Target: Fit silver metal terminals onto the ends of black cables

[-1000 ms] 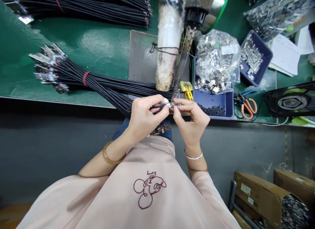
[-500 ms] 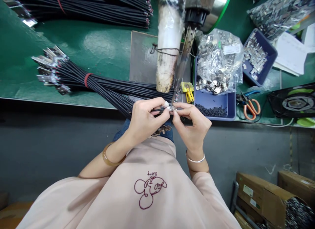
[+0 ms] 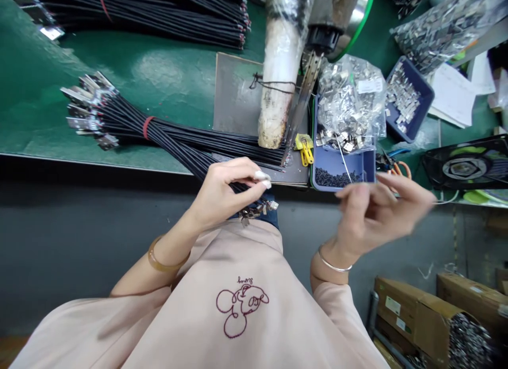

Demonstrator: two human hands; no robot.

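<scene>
Lap: small silver metal clips [image 3: 257, 209] on my jeans [image 3: 272, 216], just below my left hand [image 3: 226, 191].
Left hand: grip pinched on the near end of a bundle of thin black cables banded in red [image 3: 178, 138], at the green tabletop [image 3: 166, 83] edge.
Right hand [image 3: 377, 213]: well apart rightward, motion-blurred, fingers spread; whether it holds anything, I cannot tell.
Blue plastic tray [image 3: 327, 158]: just beyond the right hand, small black parts inside.
Bundle axis: runs leftward from my left grip to silver terminals [image 3: 85, 101].
Hidden: cable tips under my left fingers [image 3: 260, 177].

Cardboard boxes [image 3: 416, 312] sit below a black fan [image 3: 462, 167].
</scene>
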